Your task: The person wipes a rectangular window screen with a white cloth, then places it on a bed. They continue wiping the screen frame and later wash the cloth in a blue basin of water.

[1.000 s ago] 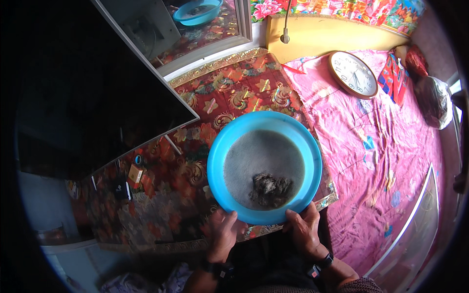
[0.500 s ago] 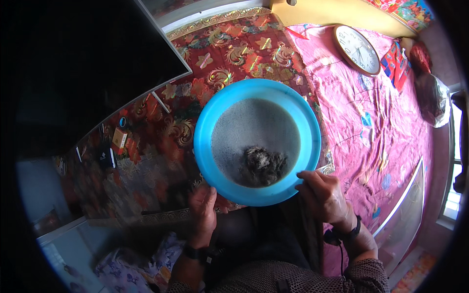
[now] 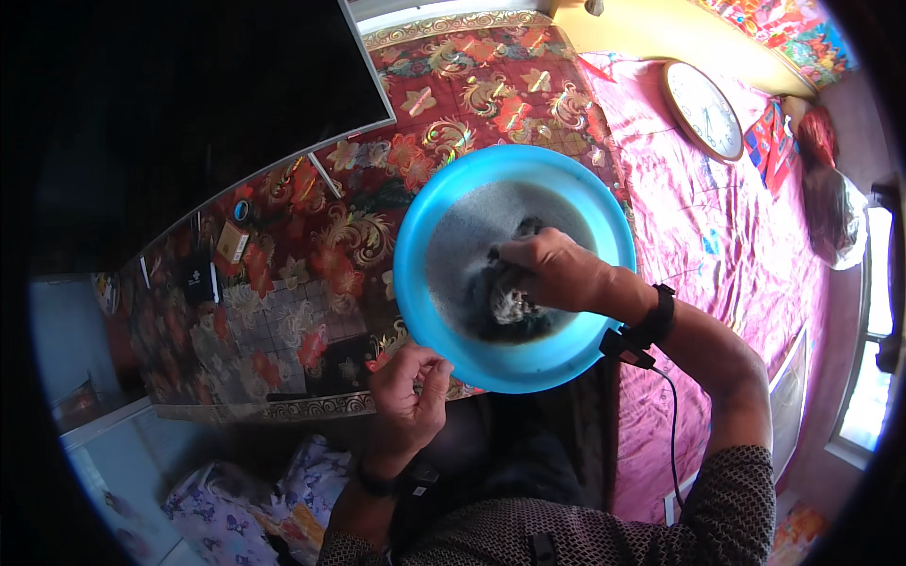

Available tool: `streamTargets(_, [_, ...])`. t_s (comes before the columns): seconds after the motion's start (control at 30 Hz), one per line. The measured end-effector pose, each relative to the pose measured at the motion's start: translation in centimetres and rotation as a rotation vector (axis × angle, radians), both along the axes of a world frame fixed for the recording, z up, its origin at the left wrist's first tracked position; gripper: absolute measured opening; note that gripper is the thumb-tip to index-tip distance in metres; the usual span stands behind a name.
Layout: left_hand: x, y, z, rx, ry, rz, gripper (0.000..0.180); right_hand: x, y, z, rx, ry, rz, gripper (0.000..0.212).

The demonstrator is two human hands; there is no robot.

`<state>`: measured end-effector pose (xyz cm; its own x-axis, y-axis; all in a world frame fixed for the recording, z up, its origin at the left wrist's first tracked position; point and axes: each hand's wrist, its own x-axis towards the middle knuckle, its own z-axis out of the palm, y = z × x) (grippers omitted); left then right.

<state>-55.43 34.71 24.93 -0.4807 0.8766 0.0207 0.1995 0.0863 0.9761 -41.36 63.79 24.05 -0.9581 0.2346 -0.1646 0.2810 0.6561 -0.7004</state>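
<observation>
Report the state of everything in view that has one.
Blue basin: upright, partly filled
Liquid: cloudy grey
Dark wad: bunched, wet-looking
Right hand: curled over the wad, fingertips partly hidden
Left hand: curled at basin's near rim; contact unclear
Clock: lying face up
Pink sheet: wrinkled

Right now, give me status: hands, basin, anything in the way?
Left hand at near rim of blue basin, contact unclear. Right hand inside basin, at dark grey clump, grip unclear. Right hand partly blocks view of clump.

Blue round plastic basin point(image 3: 413, 255) on red floral tablecloth point(image 3: 344, 283), grey shaggy bundle point(image 3: 510, 306) inside; small tan rectangular box point(image 3: 232, 242) left of basin; round brown-rimmed clock point(image 3: 704, 111) behind right, on pink wrinkled sheet point(image 3: 679, 245)
</observation>
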Motion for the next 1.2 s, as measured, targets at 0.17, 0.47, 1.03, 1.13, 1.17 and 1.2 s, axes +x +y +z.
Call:
streamTargets(0.17, [-0.3, 0.5, -0.3, 0.012, 0.038, -0.01, 0.003, 0.2, 1.3, 0.6, 0.205, -0.125, -0.022, 0.03])
streamTargets(0.47, [-0.7, 1.3, 1.8, 0.047, 0.17, -0.089, 0.006, -0.5, -0.7, -0.2, 0.618, -0.052, 0.27, 0.051])
streamTargets(1.03, [2.5, 13.8, -0.5, -0.153, -1.203, 0.182, 0.064, 1.5, -6.2, 3.5, -0.427, 0.473, -0.547, 0.026])
streamTargets(1.13, [3.2, 13.9, -1.2, -0.109, -1.298, 0.293, 0.052, 1.1, -5.7, 2.7, 0.034, 0.469, -0.326, 0.023])
streamTargets(1.17, [3.7, 13.6, -1.3, -0.071, -1.285, 0.291, 0.049, 0.9, -4.9, 2.4, 0.176, 0.45, -0.302, 0.022])
streamTargets(1.2, [4.1, 13.2, -1.3, -0.077, -1.226, 0.208, 0.045, 0.6, -4.1, 2.0, 0.287, 0.387, -0.281, 0.021])
